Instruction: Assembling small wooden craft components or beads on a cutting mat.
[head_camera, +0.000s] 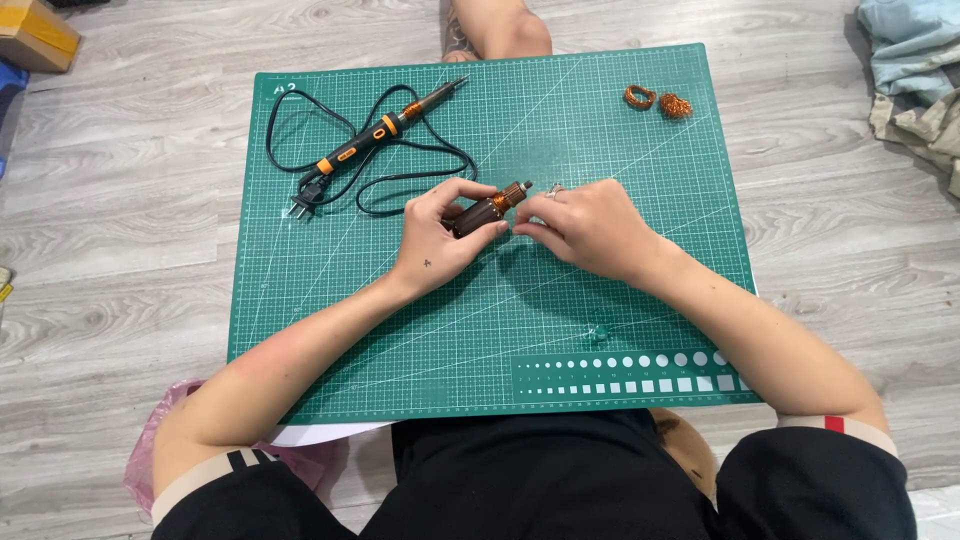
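Observation:
My left hand (440, 235) grips a small dark cylindrical motor rotor (485, 210) with copper windings and a metal shaft end, holding it just above the green cutting mat (600, 140). My right hand (590, 225) is at the shaft end of the rotor, fingertips pinched against it. A ring shows on one finger of the right hand. What the right fingertips pinch is too small to tell.
A black and orange soldering iron (385, 128) with its coiled black cord and plug (305, 200) lies at the mat's upper left. Two small copper wire coils (657, 100) sit at the upper right. Cloth (915, 70) lies on the wooden floor, and a cardboard box (35, 32) at the far left.

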